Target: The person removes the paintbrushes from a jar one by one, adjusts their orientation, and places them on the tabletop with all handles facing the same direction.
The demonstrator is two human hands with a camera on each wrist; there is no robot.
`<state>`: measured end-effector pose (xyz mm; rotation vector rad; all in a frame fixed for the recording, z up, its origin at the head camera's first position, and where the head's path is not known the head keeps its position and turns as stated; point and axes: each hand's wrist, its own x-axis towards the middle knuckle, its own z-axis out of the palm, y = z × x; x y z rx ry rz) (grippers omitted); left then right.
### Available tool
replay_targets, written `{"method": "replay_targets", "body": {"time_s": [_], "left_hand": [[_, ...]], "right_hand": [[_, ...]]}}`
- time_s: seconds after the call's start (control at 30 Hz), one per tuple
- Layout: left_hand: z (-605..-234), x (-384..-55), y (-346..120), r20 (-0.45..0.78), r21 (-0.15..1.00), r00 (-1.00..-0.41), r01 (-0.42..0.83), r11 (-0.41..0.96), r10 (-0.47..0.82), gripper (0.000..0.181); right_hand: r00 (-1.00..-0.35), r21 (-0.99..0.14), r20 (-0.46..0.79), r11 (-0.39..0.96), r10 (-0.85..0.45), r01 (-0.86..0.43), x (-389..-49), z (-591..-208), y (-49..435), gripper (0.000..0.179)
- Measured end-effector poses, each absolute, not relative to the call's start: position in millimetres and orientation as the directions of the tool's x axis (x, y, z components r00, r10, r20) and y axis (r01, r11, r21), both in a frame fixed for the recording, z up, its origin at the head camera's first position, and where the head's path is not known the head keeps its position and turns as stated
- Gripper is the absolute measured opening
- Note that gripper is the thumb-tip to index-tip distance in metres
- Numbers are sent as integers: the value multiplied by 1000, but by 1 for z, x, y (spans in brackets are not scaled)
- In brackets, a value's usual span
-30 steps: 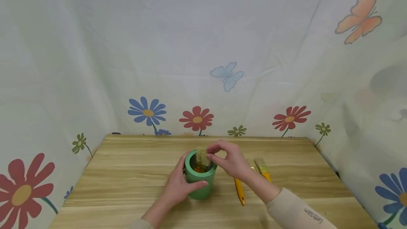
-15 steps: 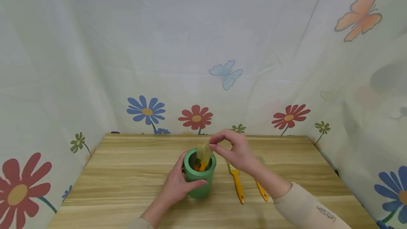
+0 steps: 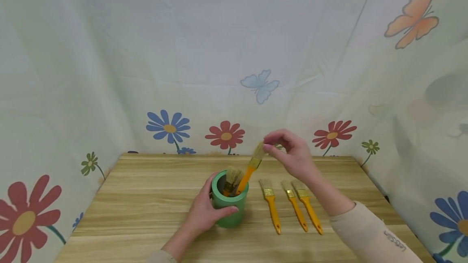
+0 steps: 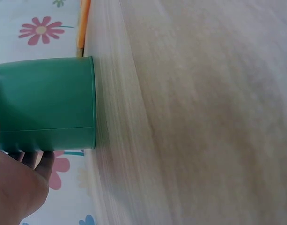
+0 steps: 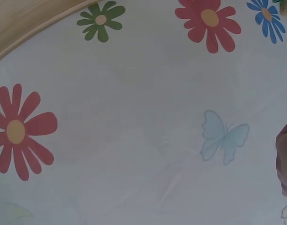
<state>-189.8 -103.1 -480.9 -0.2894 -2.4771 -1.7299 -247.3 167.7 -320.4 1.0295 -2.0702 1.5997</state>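
Right now the right hand [image 3: 292,155] is raised above the table [image 3: 146,198], thumb and forefinger pinching the bristle end of a yellow-handled brush [image 3: 250,169]; other fingers loosely curled. Brush is tilted, bristles up toward 1 o'clock, handle tip down inside the green cup [image 3: 230,206], w/ the handle crossing the cup's rim on its 3 o'clock side. So the brush is partly in the cup, partly in the air, held at the top end only.

Left hand [image 3: 204,214] grips the cup from the 8 o'clock side, thumb across the near wall, fingers wrapped round the far side. In the left wrist view the cup wall [image 4: 45,103] shows close up, standing on the wood, w/ fingertips [image 4: 40,161] curled just past its edge.

Inside the cup: more brushes [image 3: 231,180], bristles up, approx two, exact count can't be told.

At 3 o'clock of the cup, three yellow brushes [image 3: 290,204] lie flat on the table, side by side, apart from each other, bristles toward 12, handles toward 6. Nearest one is close to the cup but not touching.

Right wrist view shows only the flowered curtain [image 5: 134,117] and a sliver of the hand at the 3 o'clock edge; fingers can't be told there.

Behind and both sides: curtain w/ flowers and butterflies.
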Motion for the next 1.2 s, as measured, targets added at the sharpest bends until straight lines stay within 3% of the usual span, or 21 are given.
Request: {"method": "replay_targets", "body": {"time_s": [0.47,0.73,1.2], "left_hand": [[-481,-189,-104,186,918,-979,204,340,86,107],[-482,-190,-103,201,918,-975,219,332,90,107],[-482,-190,-104,198,918,-976,217,331,89,106]], "right_hand": [[-813,-787,536,211,-229,-579,-249,-309,215,21],[-831,-797,502,245,-240,-552,-252,-310,249,21],[-907,-739,365,527,-211,-420,-264,-349,317,24]]}}
